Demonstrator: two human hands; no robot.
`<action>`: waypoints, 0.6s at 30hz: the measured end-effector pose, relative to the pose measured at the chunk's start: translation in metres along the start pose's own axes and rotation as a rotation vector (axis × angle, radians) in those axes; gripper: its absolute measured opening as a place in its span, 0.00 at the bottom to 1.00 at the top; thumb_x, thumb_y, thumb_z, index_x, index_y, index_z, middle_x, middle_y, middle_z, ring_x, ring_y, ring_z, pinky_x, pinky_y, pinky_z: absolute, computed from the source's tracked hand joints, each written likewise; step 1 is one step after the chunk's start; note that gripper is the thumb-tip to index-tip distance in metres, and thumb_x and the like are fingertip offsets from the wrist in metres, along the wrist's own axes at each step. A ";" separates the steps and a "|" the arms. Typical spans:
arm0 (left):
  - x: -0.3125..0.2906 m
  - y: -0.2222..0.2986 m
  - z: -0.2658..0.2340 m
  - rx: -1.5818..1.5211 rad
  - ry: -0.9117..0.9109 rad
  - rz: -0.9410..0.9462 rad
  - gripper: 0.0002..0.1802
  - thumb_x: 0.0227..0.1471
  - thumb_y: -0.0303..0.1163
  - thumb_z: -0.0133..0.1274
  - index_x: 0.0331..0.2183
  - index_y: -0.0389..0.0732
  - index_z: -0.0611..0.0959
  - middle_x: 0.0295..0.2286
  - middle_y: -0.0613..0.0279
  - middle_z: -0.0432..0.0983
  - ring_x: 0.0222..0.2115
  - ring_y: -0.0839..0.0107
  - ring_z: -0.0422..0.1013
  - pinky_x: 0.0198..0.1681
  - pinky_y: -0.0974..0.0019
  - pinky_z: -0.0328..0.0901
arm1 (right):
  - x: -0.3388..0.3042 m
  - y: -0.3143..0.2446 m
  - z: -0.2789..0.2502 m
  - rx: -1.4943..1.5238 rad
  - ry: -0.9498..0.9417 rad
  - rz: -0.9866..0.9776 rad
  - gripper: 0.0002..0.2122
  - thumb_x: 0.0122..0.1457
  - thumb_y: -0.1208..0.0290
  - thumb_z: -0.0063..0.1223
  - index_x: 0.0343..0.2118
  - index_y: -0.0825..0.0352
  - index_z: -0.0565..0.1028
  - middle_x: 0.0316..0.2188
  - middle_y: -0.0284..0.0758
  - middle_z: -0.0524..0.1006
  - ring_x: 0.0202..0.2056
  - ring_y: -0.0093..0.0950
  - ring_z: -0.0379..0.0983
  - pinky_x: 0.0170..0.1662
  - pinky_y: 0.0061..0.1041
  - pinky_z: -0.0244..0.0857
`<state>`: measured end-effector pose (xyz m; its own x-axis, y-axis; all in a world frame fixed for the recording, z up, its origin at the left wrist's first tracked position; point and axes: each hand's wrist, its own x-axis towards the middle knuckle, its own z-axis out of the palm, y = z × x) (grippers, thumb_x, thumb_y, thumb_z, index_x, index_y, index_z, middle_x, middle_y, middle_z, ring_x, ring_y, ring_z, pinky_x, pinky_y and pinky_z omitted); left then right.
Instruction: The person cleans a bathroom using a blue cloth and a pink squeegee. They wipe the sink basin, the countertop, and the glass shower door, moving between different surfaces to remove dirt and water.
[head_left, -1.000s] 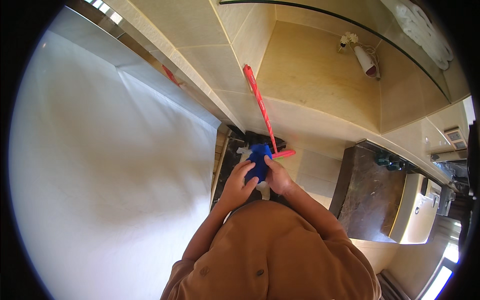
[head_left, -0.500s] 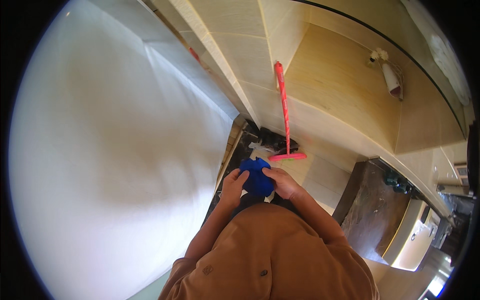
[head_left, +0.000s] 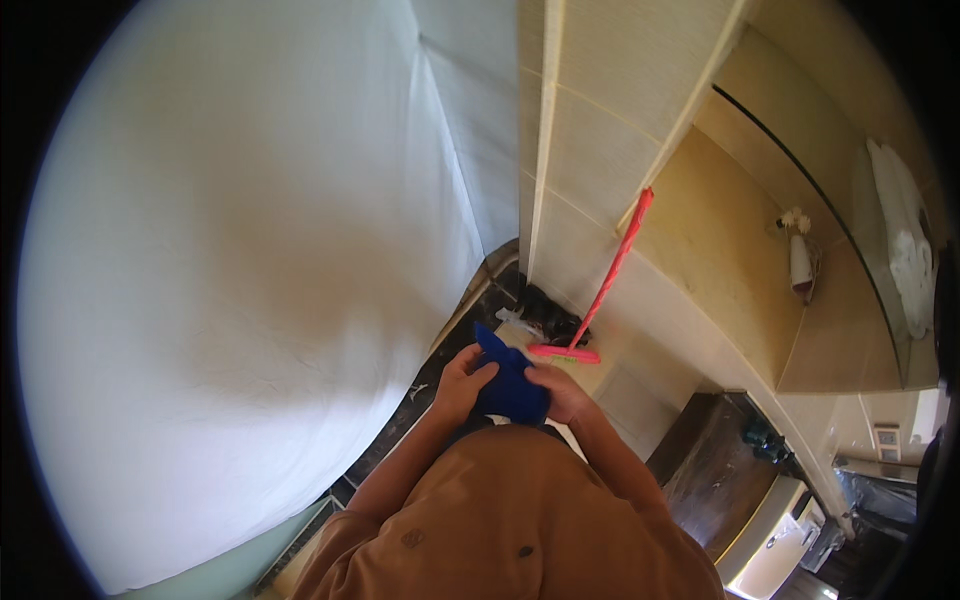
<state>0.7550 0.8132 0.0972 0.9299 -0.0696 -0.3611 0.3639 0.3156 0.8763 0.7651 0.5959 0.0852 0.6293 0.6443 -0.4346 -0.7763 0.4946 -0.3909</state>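
A blue cloth (head_left: 512, 392) hangs folded between my two hands, in front of my waist. My left hand (head_left: 463, 382) grips its left edge, thumb on top, beside a pointed corner that sticks up. On the other side my right hand (head_left: 562, 393) pinches the upper right edge. Part of the fingers on both hands is hidden by the cloth. Just beyond the cloth stands a broom (head_left: 612, 270) with a pink head and a red handle, tilted against the tiled wall.
A large white sheet-like surface (head_left: 250, 280) fills the left side. Black plastic (head_left: 548, 310) lies by the wall behind the broom. At the right are a dark brown counter (head_left: 712, 470), a white box-like fixture (head_left: 770, 535) and a recess holding a white bottle-like object (head_left: 800, 265).
My view has turned, so the broom and recess sit further right and lower. The cloth has been shifted in my hands, and one corner now points up beside my left hand.
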 end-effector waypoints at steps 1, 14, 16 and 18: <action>0.003 0.004 -0.004 0.024 -0.004 0.022 0.21 0.58 0.26 0.59 0.53 0.34 0.78 0.43 0.59 0.81 0.43 0.73 0.75 0.50 0.69 0.69 | 0.007 0.003 0.006 -0.031 0.010 0.031 0.24 0.63 0.61 0.61 0.57 0.71 0.71 0.49 0.39 0.80 0.48 0.31 0.79 0.54 0.34 0.73; 0.003 0.020 -0.133 0.041 0.091 -0.171 0.16 0.61 0.33 0.54 0.48 0.34 0.80 0.35 0.58 0.81 0.28 0.72 0.77 0.31 0.70 0.70 | 0.072 -0.140 0.153 -0.539 0.531 -1.003 0.18 0.69 0.67 0.52 0.58 0.68 0.72 0.43 0.28 0.77 0.41 0.17 0.71 0.47 0.20 0.67; 0.000 0.014 -0.148 0.018 0.101 -0.200 0.16 0.61 0.33 0.54 0.47 0.35 0.80 0.35 0.58 0.82 0.28 0.73 0.77 0.31 0.70 0.70 | 0.067 -0.175 0.197 -0.905 0.503 -1.362 0.18 0.70 0.71 0.49 0.60 0.69 0.69 0.44 0.27 0.75 0.41 0.15 0.67 0.46 0.17 0.61; -0.003 0.011 -0.159 -0.002 0.101 -0.227 0.16 0.61 0.34 0.54 0.47 0.35 0.80 0.35 0.58 0.82 0.28 0.73 0.77 0.31 0.70 0.70 | 0.064 -0.207 0.250 -1.504 0.668 -1.715 0.18 0.68 0.79 0.45 0.60 0.76 0.66 0.55 0.44 0.70 0.54 0.35 0.67 0.58 0.29 0.60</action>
<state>0.7479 0.9674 0.0570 0.8145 -0.0439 -0.5785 0.5623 0.3051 0.7686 0.9571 0.6804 0.3411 0.5836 -0.0739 0.8086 0.6054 -0.6240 -0.4940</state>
